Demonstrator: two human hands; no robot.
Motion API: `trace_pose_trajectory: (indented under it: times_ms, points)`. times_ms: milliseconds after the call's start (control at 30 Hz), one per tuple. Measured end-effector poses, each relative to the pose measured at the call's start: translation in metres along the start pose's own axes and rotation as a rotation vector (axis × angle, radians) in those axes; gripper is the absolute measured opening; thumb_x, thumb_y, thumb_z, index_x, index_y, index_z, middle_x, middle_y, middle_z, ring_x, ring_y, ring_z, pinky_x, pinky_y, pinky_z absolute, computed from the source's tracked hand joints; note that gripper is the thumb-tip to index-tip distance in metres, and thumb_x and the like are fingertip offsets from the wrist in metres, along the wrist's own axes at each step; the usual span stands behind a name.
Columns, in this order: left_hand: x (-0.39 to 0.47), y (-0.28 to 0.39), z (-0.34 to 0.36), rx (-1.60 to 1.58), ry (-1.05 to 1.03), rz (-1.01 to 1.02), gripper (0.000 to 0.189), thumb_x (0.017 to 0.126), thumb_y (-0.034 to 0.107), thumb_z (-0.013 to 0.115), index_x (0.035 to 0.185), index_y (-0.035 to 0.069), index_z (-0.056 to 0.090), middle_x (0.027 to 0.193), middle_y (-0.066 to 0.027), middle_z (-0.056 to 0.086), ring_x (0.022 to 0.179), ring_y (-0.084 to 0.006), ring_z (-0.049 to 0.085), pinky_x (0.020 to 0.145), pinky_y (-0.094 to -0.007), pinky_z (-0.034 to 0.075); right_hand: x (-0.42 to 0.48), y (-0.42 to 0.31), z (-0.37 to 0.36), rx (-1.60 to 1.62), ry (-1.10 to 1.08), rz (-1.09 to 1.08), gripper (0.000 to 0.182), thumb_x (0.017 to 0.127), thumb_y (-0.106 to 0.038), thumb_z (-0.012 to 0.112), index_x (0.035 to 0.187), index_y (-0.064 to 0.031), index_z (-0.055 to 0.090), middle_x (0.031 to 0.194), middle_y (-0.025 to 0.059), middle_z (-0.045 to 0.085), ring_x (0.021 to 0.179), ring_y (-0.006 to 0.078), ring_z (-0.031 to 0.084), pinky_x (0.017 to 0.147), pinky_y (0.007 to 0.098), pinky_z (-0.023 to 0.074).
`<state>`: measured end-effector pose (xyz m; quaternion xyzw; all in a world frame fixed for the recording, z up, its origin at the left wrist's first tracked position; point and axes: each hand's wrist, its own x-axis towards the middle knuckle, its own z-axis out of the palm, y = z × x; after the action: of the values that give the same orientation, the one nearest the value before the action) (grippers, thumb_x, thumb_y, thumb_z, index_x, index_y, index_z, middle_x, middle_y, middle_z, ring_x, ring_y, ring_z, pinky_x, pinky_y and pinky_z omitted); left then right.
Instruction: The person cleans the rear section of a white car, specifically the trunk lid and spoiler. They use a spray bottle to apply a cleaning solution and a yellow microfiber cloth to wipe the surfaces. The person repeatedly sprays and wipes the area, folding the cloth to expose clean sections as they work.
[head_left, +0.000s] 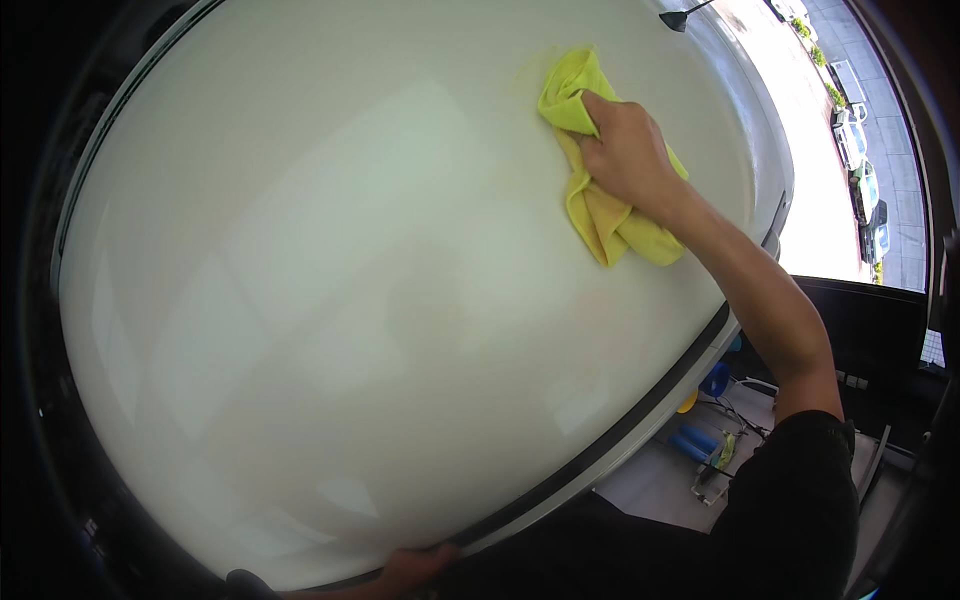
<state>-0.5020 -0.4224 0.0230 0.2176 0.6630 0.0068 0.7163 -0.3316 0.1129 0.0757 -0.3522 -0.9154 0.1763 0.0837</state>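
A large, smooth, glossy white car roof panel (360, 300) fills most of the head view. On its upper right part lies a bunched yellow-green microfibre cloth (581, 82). My right hand (626, 146) grips that cloth, its fingers curled into the folds, and presses it against the panel. Part of the cloth hangs loose below the wrist. At the bottom edge, my left hand (420, 566) rests on the dark trim strip (600, 461) along the panel's border; its fingers are dim and partly cut off, so their hold is unclear.
A small black antenna-like part (674, 20) stands near the top right edge. Beyond the panel, blue cylindrical objects (694, 442), cables and a metal frame lie at the lower right on a grey floor (652, 487). Parked cars (851, 139) show outside through the opening.
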Motion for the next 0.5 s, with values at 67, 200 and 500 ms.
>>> trace_pose_trajectory:
  times_ms: [67, 200, 500]
  points:
    - [0.001, -0.001, 0.003, 0.007, 0.01, -0.015, 0.053, 0.086, 0.046, 0.08, 0.124, 0.009, 0.073, 0.116, -0.0111, 0.078, 0.111, -0.0261, 0.072, 0.098, -0.0361, 0.055, -0.01, -0.014, -0.001, 0.002, -0.074, -0.061, 0.034, 0.072, 0.003, 0.062, 0.104, -0.0075, 0.066, 0.084, 0.0158, 0.069, 0.077, 0.04, 0.067, 0.07, 0.0461, 0.0551]
    - [0.006, -0.013, 0.007, 0.041, 0.064, 0.13, 0.059, 0.083, 0.05, 0.085, 0.124, 0.009, 0.074, 0.117, -0.0109, 0.078, 0.112, -0.0266, 0.072, 0.098, -0.0363, 0.055, 0.004, -0.017, -0.013, 0.112, -0.052, 0.048, 0.046, 0.073, 0.002, 0.063, 0.118, -0.0079, 0.069, 0.092, 0.0153, 0.071, 0.081, 0.0399, 0.068, 0.076, 0.0447, 0.0556]
    - [0.014, -0.036, 0.011, 0.015, 0.092, 0.037, 0.06, 0.083, 0.053, 0.085, 0.123, 0.01, 0.074, 0.119, -0.0101, 0.078, 0.114, -0.0287, 0.072, 0.098, -0.0369, 0.055, -0.037, -0.036, 0.011, 0.022, -0.123, -0.17, 0.044, 0.073, 0.001, 0.064, 0.116, -0.0079, 0.067, 0.093, 0.0164, 0.071, 0.091, 0.0418, 0.068, 0.079, 0.0484, 0.0539]
